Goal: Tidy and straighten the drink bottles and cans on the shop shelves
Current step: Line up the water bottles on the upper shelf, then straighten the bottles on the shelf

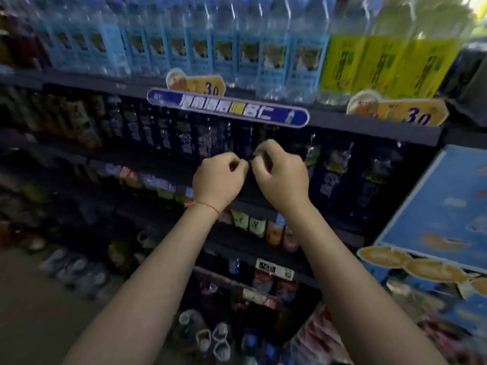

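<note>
Both my hands are raised in front of the second shelf, where dark blue drink bottles [184, 143] stand in a row. My left hand [220, 177] has its fingers curled, with a dark hollow inside the fist. My right hand [280, 173] is curled too. Their fingertips almost meet, and no bottle shows inside either fist. Motion blur hides what lies between the fingertips. On the top shelf stand light blue water bottles [224, 51] and yellow-labelled bottles [382, 64].
A blue promo strip [228, 108] and yellow price tags [411, 113] hang on the top shelf's front edge [369, 122]. Lower shelves hold cans and small bottles [253, 226]. A blue carton stack [442, 206] stands at the right. Bottle packs [76, 270] sit on the floor at the left.
</note>
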The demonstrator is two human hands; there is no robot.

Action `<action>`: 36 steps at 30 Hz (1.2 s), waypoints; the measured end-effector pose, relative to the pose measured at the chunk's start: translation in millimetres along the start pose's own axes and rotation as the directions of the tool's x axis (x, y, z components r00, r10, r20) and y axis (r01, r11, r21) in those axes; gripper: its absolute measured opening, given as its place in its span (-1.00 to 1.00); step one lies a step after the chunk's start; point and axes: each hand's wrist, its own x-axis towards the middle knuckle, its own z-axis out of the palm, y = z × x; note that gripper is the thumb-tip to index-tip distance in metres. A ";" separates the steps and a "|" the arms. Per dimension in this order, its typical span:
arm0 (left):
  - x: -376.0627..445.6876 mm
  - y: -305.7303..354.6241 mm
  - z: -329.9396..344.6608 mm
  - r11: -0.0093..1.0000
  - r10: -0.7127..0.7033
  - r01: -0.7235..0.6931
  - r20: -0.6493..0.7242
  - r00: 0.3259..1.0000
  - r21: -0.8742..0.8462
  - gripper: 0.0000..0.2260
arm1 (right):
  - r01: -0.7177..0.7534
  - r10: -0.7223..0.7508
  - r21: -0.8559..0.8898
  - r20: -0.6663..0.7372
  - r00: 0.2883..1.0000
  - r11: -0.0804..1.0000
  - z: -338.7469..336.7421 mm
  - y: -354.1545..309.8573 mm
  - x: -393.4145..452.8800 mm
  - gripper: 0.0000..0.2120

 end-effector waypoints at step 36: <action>-83.7 -436.0 287.4 0.787 -0.466 0.609 0.743 0.480 0.100 -0.80 | -0.835 0.852 -0.320 0.437 0.289 0.447 424.0 224.8 -250.6 -0.42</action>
